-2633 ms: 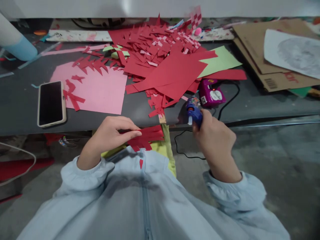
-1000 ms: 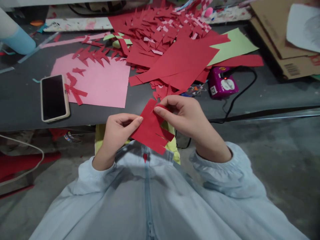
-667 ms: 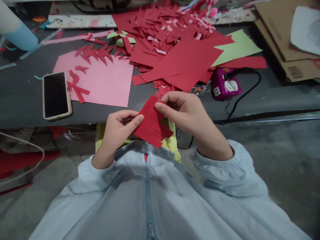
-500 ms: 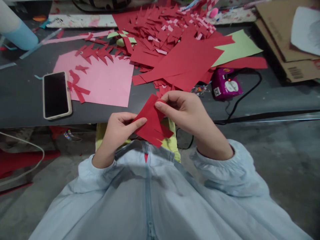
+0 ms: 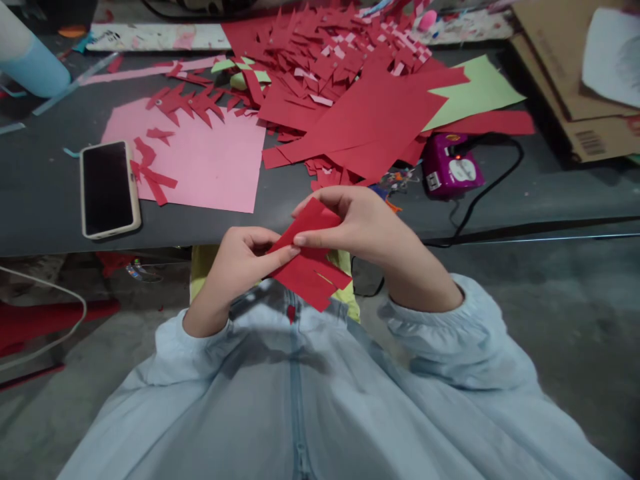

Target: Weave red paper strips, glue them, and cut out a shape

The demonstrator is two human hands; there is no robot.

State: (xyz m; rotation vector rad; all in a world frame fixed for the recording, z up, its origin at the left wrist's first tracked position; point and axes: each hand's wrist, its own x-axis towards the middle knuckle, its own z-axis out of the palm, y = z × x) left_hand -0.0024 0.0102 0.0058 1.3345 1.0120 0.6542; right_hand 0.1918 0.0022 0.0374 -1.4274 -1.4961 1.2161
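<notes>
A piece of red paper point(image 5: 313, 277) with slits cut into its lower right end is held over my lap, just off the table's front edge. My left hand point(image 5: 245, 263) pinches its left side, thumb on top and fingers beneath. From the right, my right hand point(image 5: 357, 223) grips the upper part, its thumb lying flat on the paper close to the left thumb. Behind the right hand, part of the blue glue gun point(image 5: 381, 192) shows on the table; the rest is hidden. A large pile of cut red paper point(image 5: 350, 120) lies beyond my hands.
A phone point(image 5: 110, 190) lies at the left beside a pink sheet point(image 5: 215, 163) bearing red cut-outs. To the right stands a purple box point(image 5: 453, 170) with a black cord. Cardboard point(image 5: 575, 87) and a green sheet point(image 5: 480, 90) lie further back.
My right hand has left the glue gun and taken hold of the red paper. Most recently its thumb has slid leftward and down across the paper, near the left thumb.
</notes>
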